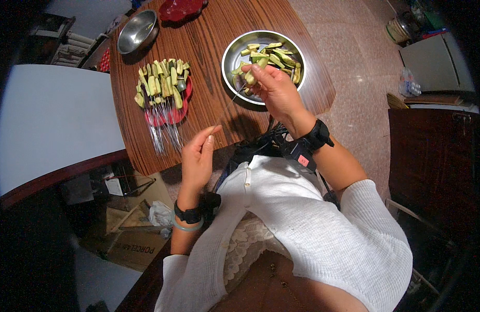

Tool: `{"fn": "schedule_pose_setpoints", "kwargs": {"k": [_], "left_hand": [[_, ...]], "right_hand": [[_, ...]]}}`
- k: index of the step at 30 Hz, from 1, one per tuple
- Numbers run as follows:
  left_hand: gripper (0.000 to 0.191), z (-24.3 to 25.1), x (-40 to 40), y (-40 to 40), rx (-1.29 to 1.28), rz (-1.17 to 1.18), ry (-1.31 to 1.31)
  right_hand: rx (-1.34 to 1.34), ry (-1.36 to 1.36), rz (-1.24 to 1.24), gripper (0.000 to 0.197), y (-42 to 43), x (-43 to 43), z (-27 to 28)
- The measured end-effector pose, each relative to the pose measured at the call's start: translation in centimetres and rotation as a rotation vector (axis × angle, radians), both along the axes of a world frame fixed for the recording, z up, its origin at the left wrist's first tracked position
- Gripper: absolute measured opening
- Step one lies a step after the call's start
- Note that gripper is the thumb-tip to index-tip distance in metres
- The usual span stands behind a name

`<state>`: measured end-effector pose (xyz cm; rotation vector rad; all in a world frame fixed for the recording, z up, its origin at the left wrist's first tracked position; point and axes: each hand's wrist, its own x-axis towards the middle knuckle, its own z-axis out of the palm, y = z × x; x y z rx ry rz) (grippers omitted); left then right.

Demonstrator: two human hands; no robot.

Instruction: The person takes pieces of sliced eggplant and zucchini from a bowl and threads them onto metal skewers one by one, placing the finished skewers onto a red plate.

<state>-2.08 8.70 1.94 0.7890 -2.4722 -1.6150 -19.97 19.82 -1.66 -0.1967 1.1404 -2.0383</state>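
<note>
Between the thumb and fingers of my right hand (pixel 277 89) is a piece of eggplant (pixel 251 78), held over the near rim of a steel bowl (pixel 229 86). A thin metal skewer (pixel 236 94) runs from that piece down toward my left hand (pixel 199 158), which pinches its other end near the table's front edge. Several cut eggplant pieces (pixel 279 58) lie in the bowl. To the left, loaded skewers (pixel 160 132) rest on a red scalloped plate (pixel 188 91), their eggplant ends pointing away from me and bare ends toward me.
A second steel bowl (pixel 136 33) and another red scalloped dish (pixel 181 8) stand at the back of the wooden table (pixel 209 50). A white-topped surface (pixel 60 121) adjoins at left. Below it are cardboard (pixel 127 249) and a white plastic bag (pixel 160 213).
</note>
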Motion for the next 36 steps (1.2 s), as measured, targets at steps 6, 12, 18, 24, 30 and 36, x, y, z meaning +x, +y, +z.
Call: {"fn": "schedule_pose_setpoints", "kwargs": {"k": [6,12,18,24,30,36], "left_hand": [[0.022,0.3,-0.7,0.6,-0.06,-0.045,0.019],[0.021,1.7,-1.4,0.6,0.097,-0.018,-0.058],[0.021,0.0,-1.6,0.3,0.192,0.098,0.134],[0.018,-0.8,-0.2,-2.1,0.273,0.241,0.154],[0.017,-0.2,0.5,-1.4,0.481,0.268,0.078],[0.024,-0.1,1.0,-1.2,0.555,0.312,-0.048]], "right_hand": [[-0.017,0.024,0.038,0.026,-1.0,3.0,-0.3],[-0.02,0.01,0.08,0.031,-1.3,3.6,0.9],[0.101,0.3,0.275,0.031,-1.7,4.7,1.0],[0.55,0.712,0.381,0.036,-2.0,-6.2,-4.1],[1.071,1.328,0.132,0.026,-2.9,-15.0,-11.5],[1.16,1.646,0.14,0.018,-5.9,-16.5,-14.6]]}}
